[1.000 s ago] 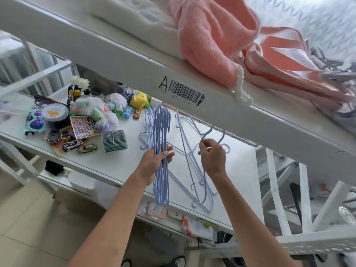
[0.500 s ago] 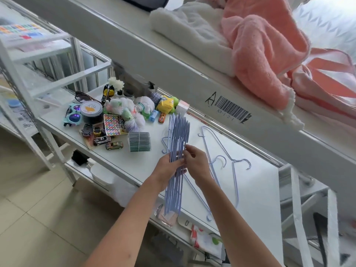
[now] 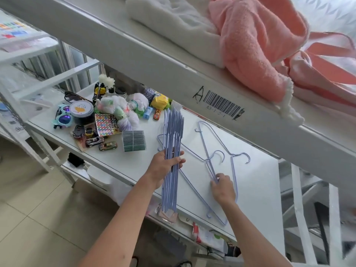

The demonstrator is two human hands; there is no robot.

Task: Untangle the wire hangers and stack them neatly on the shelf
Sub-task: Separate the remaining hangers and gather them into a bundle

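Head view looks down on a white shelf [image 3: 256,189]; the left hand [image 3: 165,166] is closed around a gathered bundle of pale blue wire hangers [image 3: 172,160], held edge-up so their long bars run from near the toys to past the shelf's front edge; the right hand [image 3: 223,187] pinches the wires of the loose hangers [image 3: 213,160] lying flat on the shelf, where two or three cross one another with hooks pointing toward the upper shelf; whether they are interlocked or merely overlapped I cannot tell. The likely trouble is a hook catching a neighbour's bar as one hanger is lifted, dragging the others off the front edge, over which one corner already juts; the bundle, gripped only at mid-length, could also fan out or slip; a sweep leftward might knock the toy cars [image 3: 101,143] and sticker sheet [image 3: 106,124] nearby.
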